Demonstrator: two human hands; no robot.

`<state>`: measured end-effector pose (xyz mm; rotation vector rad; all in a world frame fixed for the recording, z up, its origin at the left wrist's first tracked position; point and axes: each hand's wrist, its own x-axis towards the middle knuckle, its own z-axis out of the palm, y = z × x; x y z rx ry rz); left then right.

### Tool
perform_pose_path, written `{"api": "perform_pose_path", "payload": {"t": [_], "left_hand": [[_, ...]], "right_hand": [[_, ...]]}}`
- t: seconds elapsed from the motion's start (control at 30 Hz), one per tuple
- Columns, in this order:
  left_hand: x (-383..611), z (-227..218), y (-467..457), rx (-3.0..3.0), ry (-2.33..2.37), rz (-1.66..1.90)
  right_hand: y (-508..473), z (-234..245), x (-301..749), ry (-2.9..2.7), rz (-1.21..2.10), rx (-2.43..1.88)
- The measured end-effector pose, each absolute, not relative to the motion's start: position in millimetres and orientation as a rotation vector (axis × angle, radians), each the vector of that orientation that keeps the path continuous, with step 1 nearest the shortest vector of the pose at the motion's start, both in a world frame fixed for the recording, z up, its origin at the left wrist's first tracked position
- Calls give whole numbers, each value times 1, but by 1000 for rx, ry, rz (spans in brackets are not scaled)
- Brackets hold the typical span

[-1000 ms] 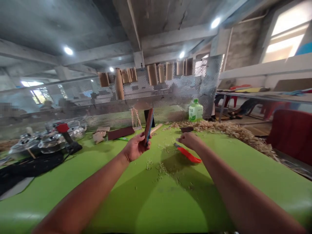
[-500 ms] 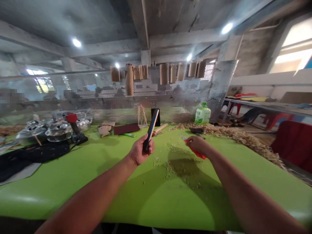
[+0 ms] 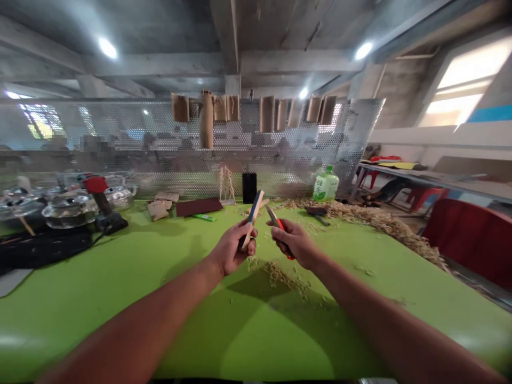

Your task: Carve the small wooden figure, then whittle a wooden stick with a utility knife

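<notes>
While the head view looks forward over the desk with a smooth lime-green top [image 3: 192, 341], the left hand [image 3: 232, 249] has its fingers curled firmly round the lower end of a slim blue-and-pale wooden strip [image 3: 255, 209], which tilts up and away above the surface. The right hand [image 3: 296, 242] has its fingers closed round the red-and-black handle of a grey-bladed knife [image 3: 279, 224], its tip angled toward the strip but apart from it. Beneath and between the hands, curled pale wood shavings [image 3: 285, 277] lie scattered. Beyond the strip, a black upright rectangular slab [image 3: 249, 188] stands near a perforated grey metal screen [image 3: 160, 160]. To its left lie a flat maroon sheet [image 3: 199, 207] and, farther off, a red-and-black power tool [image 3: 106, 210] beside shiny metal pots [image 3: 68, 214]. Toward the right, a translucent green plastic bottle [image 3: 326, 185] stands behind a long heap of shavings [image 3: 376, 221].
</notes>
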<state>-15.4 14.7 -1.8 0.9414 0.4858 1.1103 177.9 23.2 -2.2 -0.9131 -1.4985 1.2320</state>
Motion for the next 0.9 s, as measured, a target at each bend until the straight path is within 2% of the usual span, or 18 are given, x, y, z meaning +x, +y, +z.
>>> {"api": "perform_pose_path", "payload": {"t": [0.2,0.33,0.43,0.67,0.9], "left_hand": [[-10,1,2,935,442,947],[-8,1,-3,1046,520,903],[-7,-1,0,1029,650,947],[-15,-2,16,985,741,1086],[-16,-6,17,1019,732,1091]], "right_hand": [[26,-14,172,-1588,1305,-802],[28,-17,173,-1632,1277,-883],[25,-13,174,-1576,1298,-927],[22,-2,182,-1454,1578,-735],[26,-3,175,-1506,1372,-769]]}}
